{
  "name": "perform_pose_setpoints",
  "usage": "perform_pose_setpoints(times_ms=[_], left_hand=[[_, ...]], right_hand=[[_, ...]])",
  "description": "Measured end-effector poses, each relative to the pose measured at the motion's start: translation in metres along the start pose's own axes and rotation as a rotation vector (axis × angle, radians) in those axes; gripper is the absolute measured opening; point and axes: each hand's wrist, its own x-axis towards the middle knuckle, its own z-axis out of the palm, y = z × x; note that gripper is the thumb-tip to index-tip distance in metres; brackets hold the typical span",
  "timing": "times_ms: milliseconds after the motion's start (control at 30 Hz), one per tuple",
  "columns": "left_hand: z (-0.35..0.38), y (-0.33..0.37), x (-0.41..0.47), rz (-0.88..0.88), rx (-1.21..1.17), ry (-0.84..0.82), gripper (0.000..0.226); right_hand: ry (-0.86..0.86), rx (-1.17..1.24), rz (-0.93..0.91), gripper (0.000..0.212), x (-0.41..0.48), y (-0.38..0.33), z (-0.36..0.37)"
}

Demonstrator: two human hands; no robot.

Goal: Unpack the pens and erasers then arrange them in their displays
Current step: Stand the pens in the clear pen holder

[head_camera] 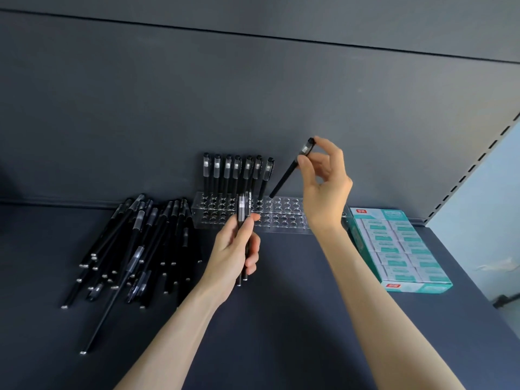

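Your right hand [323,175] pinches a tilted pen [287,175] near its cap, tip at the clear rack [287,218]; your left hand [233,249] grips spare pens [242,212] before that rack.

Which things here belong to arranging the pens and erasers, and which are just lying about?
In the job: pen in right hand, pens in left hand, loose pen pile, clear pen rack, eraser box.
Lying about: none; just the shelf itself.
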Motion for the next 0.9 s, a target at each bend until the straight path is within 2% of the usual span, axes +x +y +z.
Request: perform_pose_setpoints(times_ms=[100,233,400,900], left_hand=[[-0.001,0.002,-0.001,0.023,-0.001,-0.002,0.026],[-0.003,0.003,0.0,0.029,-0.055,0.021,0.022],[-0.002,0.004,-0.001,0.067,-0.005,0.014,0.027],[-0.002,0.004,0.0,0.044,0.029,0.028,0.028]], right_hand=[[-0.034,-0.037,-0.013,0.029,0.0,0.006,0.004],[-0.096,-0.08,-0.015,0.028,-0.001,0.012,0.009],[-0.191,-0.2,-0.039,0.03,-0.007,0.013,0.013],[-0.276,-0.319,-0.014,0.022,0.0,0.007,0.014]])
